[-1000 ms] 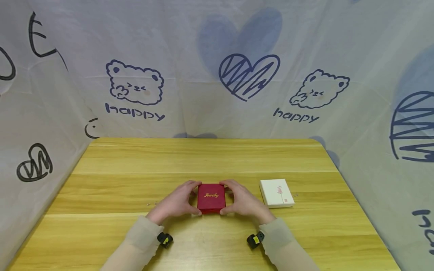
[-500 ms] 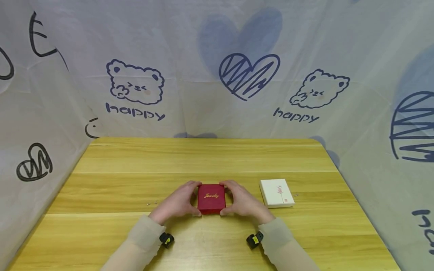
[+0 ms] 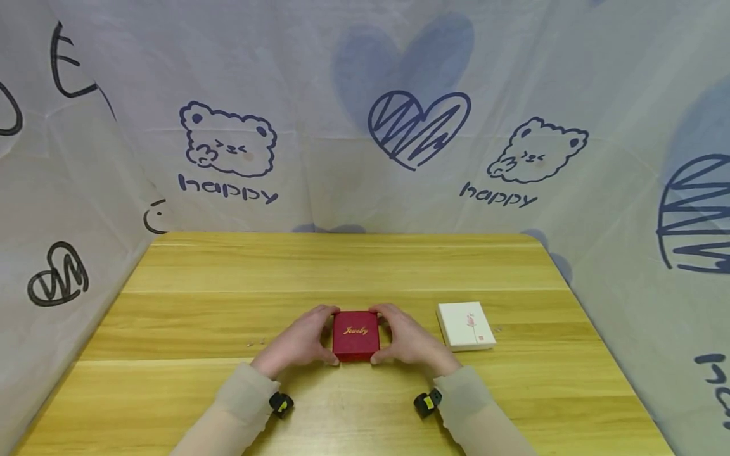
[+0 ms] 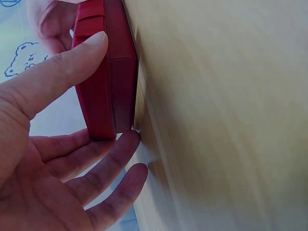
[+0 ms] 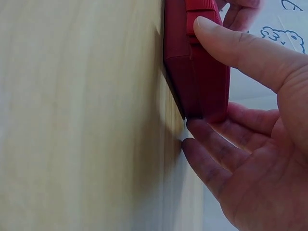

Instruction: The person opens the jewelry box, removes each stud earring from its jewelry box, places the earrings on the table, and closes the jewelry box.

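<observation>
A square red jewelry box (image 3: 356, 342) with gold "Jewelry" lettering sits on the wooden table, its lid on. My left hand (image 3: 296, 341) grips its left side, thumb at the near corner and fingers toward the far corner. From the right, my right hand (image 3: 413, 341) holds it the same way. In the left wrist view, the left thumb (image 4: 77, 62) presses the red lid (image 4: 94, 103) near a ribbon bow. The right thumb (image 5: 231, 43) lies against the bow (image 5: 199, 21) in the right wrist view. The box's inside is hidden.
To the right of the box stands a white gift box (image 3: 464, 324) with a pink flower print. Tiny shiny bits (image 3: 249, 344) lie on the table at left, and another bit (image 3: 499, 329) lies beside the white box. A printed curtain (image 3: 319, 158) hangs behind the table (image 3: 342, 266).
The left wrist has shifted very slightly to the right. Both hands keep hold of the red jewelry box, which stays in nearly the same place.
</observation>
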A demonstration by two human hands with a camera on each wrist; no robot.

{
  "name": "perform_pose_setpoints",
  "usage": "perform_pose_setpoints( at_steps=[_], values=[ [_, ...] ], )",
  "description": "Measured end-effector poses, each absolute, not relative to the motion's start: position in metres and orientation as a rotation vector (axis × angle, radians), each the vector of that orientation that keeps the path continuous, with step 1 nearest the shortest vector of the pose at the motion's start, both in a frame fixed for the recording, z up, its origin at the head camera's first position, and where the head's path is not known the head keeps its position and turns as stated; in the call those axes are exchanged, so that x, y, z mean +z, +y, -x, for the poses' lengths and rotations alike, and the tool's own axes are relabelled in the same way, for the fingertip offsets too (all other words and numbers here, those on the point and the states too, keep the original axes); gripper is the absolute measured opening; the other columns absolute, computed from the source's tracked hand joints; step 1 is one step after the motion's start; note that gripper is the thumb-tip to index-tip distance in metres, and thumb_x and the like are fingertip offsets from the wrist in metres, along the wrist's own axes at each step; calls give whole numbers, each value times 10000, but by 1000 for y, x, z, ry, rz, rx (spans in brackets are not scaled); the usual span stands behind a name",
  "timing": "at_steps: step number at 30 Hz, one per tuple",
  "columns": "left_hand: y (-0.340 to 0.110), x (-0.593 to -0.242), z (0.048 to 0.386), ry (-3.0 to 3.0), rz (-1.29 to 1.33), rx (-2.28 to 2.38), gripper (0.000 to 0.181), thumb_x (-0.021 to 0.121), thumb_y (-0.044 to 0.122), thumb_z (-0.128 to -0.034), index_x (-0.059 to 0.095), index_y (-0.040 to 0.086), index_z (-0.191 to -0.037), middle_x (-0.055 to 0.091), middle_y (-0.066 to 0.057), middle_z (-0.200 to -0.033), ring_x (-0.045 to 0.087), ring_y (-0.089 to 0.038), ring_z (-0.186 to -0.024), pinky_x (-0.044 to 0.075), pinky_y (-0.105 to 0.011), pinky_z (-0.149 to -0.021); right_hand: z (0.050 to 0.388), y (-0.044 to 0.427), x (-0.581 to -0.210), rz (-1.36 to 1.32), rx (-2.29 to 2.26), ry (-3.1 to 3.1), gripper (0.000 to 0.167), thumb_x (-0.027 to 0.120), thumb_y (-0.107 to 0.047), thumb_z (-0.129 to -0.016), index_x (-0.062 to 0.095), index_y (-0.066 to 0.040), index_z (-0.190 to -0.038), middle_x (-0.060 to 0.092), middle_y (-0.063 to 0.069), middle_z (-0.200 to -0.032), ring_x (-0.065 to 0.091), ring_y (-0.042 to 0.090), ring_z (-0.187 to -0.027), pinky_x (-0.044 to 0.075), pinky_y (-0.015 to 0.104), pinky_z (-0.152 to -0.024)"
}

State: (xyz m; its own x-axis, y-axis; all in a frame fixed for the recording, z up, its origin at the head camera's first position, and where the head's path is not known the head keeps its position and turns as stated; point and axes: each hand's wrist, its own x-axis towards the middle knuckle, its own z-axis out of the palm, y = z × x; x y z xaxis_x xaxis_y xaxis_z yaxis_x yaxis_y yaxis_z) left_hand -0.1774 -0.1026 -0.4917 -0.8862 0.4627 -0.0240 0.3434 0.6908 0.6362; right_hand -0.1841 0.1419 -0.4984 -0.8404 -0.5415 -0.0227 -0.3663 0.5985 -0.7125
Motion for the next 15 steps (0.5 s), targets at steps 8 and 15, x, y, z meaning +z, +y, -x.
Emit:
perform_pose_setpoints(
  at_steps=[8,15],
  values=[
    [-101,-489,176,2715,-634,966,900,936,113,-623,471,-57,-1374,559,-151,-1273,538,-336,-1168,425,-487,-998,184,142,-497,726,-1059,2587,874,893,-185,-716,416,-32,-1431,488,104,-1377,508,306,-1227,378,470,-1044],
    [-101,-488,175,2723,-646,946,924,931,133,-641,443,-81,-1396,537,-178,-1317,517,-343,-1207,406,-481,-1023,182,142,-495,730,-1062,2584,893,891,-188,-719,406,-20,-1449,480,116,-1399,492,315,-1243,360,479,-1057]
  ],
)
